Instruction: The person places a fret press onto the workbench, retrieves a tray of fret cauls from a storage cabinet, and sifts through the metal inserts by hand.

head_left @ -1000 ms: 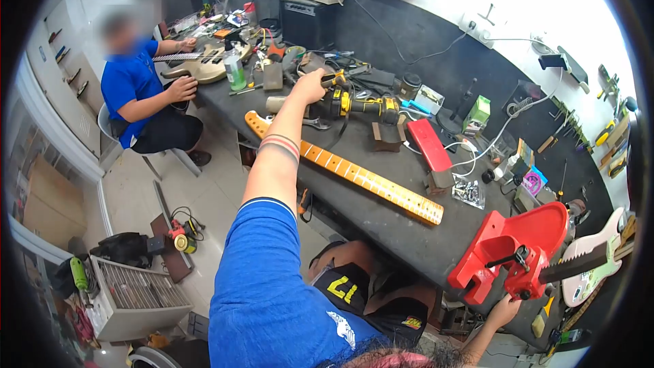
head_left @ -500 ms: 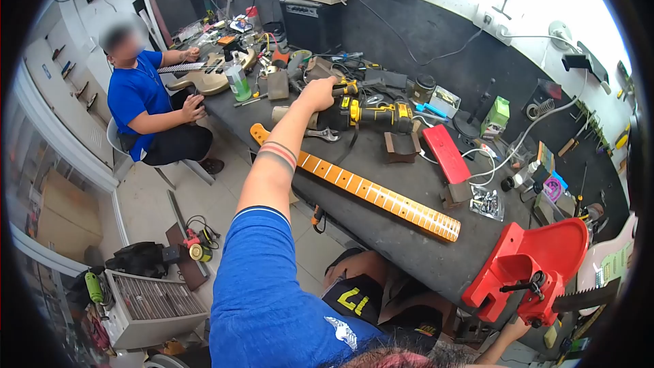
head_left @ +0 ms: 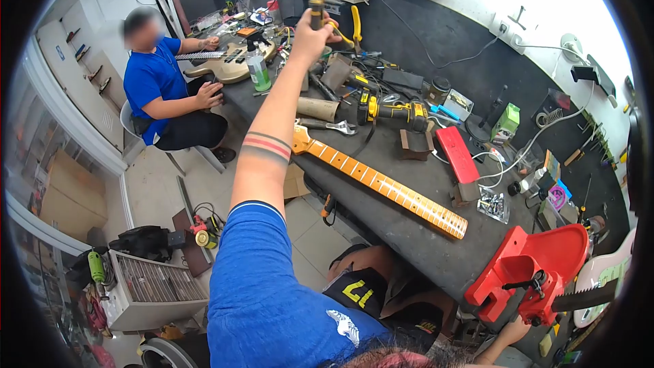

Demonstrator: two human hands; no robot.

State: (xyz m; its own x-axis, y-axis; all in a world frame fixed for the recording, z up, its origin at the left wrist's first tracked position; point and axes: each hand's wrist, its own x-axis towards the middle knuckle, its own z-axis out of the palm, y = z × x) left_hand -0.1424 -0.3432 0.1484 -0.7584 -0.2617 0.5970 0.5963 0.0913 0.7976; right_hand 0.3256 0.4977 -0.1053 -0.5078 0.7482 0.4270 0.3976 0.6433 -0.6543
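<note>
Item: hand tool (head_left: pixel 317 13), black and yellow, blurred; exact type unclear. Location: raised above the far part of the workbench (head_left: pixel 429 249), clear of its surface.

Grip: left hand (head_left: pixel 311 42) closed around the tool. Yellow handles (head_left: pixel 356 25) show beside the fingers; whether they belong to the same tool cannot be told.

Second hand: right hand (head_left: pixel 515 330), low beside the red bench vise (head_left: pixel 538 310); fingers hidden, grip cannot be told.

Step in hand, as judged: holding the tool aloft at arm's reach. Any lowering would call for a level wrist and a free landing spot.

Below the left forearm: maple guitar neck (head_left: pixel 381 182), fretted face up, lying diagonally on the bench, its headstock end partly behind the arm.

Nearby: tan cylinder (head_left: pixel 318 108); adjustable wrench (head_left: pixel 343 127); yellow-and-black power tool (head_left: pixel 402 115); brown notched block (head_left: pixel 416 144); red case (head_left: pixel 457 155); bag of small hardware (head_left: pixel 492 204).

Obstructions, as judged: the neck and the crowded tools around the reach; at the right, a toothed blade (head_left: pixel 586 297) beside the vise.

Beyond: spray bottle (head_left: pixel 259 73); seated co-worker (head_left: pixel 151 75) with an electric guitar (head_left: pixel 235 68).
</note>
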